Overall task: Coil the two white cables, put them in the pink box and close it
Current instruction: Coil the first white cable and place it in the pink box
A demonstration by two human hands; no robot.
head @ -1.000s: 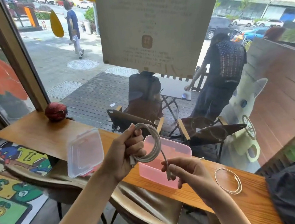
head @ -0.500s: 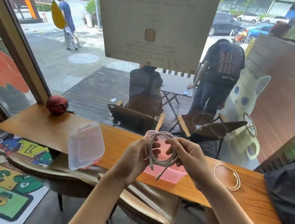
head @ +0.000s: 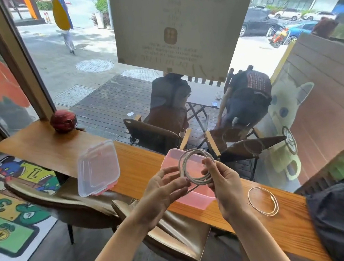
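A coiled white cable hangs in the air just above the open pink box, which stands on the wooden counter. My right hand grips the coil's right side between thumb and fingers. My left hand is beside the coil's left side, fingers spread, fingertips touching a loose cable end that points down-left. A second white cable lies loosely coiled on the counter to the right of the box. The box's clear lid rests at the counter's near edge, to the left.
The narrow wooden counter runs along a window. A red ball sits at its far left end. A dark garment covers the right end. Brown chairs stand below the counter's near edge.
My right hand has taken over the coil while the left hand has loosened and opened its fingers. The coil sits a little further right over the box.
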